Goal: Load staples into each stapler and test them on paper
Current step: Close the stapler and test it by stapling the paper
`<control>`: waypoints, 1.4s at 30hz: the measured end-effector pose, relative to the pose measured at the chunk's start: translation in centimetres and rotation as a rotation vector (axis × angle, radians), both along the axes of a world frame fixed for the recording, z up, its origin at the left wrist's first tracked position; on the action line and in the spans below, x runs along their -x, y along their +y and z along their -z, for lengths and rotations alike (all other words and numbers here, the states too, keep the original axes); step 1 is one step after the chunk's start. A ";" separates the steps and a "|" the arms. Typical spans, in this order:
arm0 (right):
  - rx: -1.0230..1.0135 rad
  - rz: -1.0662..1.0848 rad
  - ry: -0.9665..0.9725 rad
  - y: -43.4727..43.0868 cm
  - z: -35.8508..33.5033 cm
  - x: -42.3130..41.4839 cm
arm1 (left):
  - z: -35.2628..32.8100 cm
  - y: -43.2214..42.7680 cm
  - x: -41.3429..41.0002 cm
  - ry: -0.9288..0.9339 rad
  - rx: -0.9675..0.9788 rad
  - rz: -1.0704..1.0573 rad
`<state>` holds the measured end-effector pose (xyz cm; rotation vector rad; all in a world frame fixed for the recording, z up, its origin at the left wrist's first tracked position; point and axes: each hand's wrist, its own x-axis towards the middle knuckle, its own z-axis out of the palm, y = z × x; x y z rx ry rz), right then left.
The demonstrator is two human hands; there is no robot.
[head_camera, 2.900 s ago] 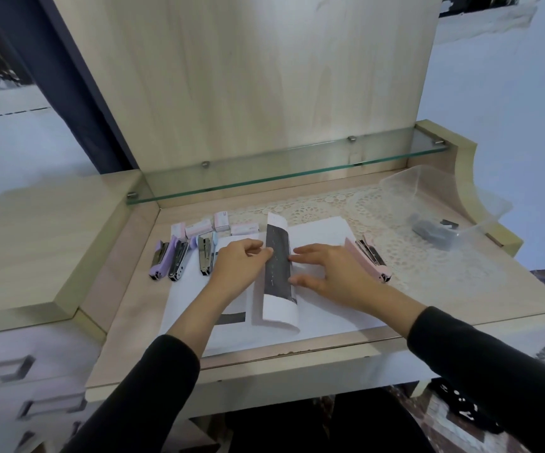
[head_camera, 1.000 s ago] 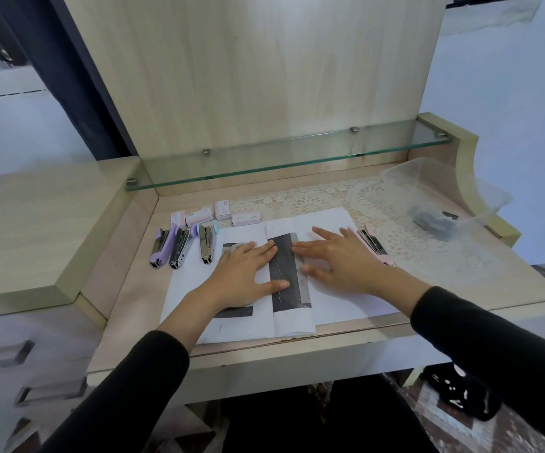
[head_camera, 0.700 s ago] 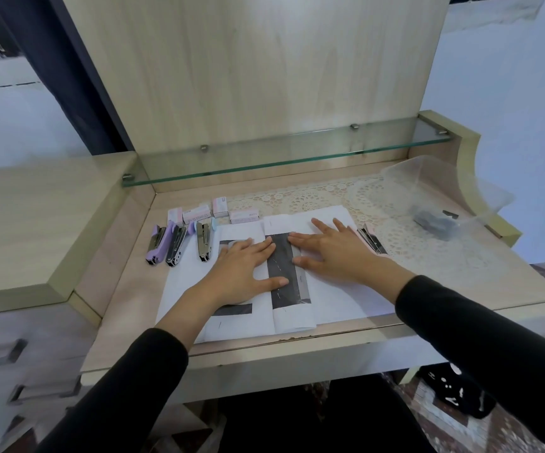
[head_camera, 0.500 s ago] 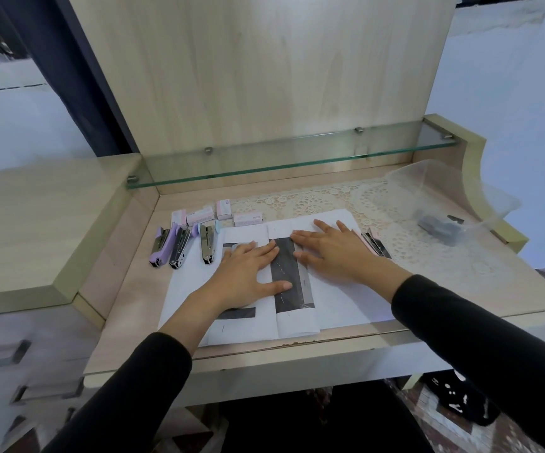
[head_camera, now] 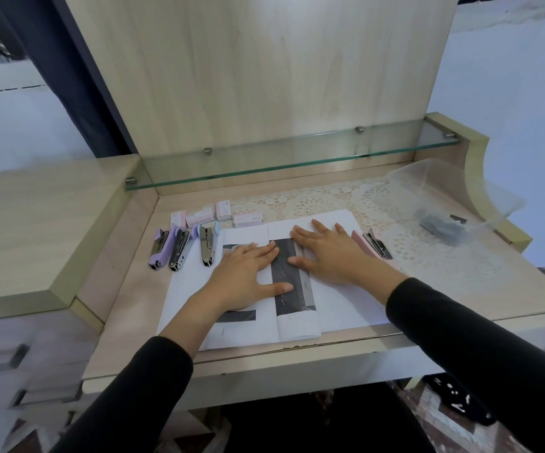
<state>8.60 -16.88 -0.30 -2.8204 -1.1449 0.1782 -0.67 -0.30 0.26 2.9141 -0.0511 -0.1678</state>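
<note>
While the paper (head_camera: 346, 302) is pressed flat on the desk (head_camera: 123, 289): both palms are laid down on it, nothing is gripped
Left hand (head_camera: 245, 276): fingers are kept straight and close together, thumb is stuck out sideways onto the dark strip (head_camera: 297, 302)
Right hand (head_camera: 330, 256): fingers are stretched out and spread a bit, thumb tip is set at the strip's right edge
Dark strip: printed down a folded sheet that's laid over the bigger sheets, framed by the two hands; a row of tiny light marks is seen along it, too small to be made out
Staplers on the left (head_camera: 179, 250): three are lined up side by side just left of the paper, two purple, one pale blue, metal showing on top
Pink stapler (head_camera: 375, 245): parked just beside the right wrist, at the paper's right edge
Staple boxes (head_camera: 223, 210): four little pink-and-white ones are grouped behind the staplers
Clear tub (head_camera: 444, 191): set far right on the lace mat (head_camera: 313, 201), something dark grey is seen inside, can't be identified
</note>
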 end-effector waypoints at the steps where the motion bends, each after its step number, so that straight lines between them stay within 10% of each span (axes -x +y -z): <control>1: 0.003 -0.003 0.011 -0.4 -0.1 0.3 | -0.1 0.0 0.0 0.004 -0.001 -0.001; 15: 0.027 -0.082 0.128 -4.6 -1.4 4.7 | 0.1 0.2 -0.1 0.002 -0.027 0.017; 20: -0.452 0.204 -0.039 -5.5 -3.2 4.0 | -0.3 0.4 0.0 -0.084 -0.015 0.023; 27: -0.210 0.554 -0.124 -8.1 -2.4 1.2 | -1.3 -0.1 -1.9 -0.314 0.241 -0.009; 42: -0.543 0.255 0.062 -7.6 -3.0 0.0 | -1.0 0.8 -5.7 -0.106 0.242 -0.008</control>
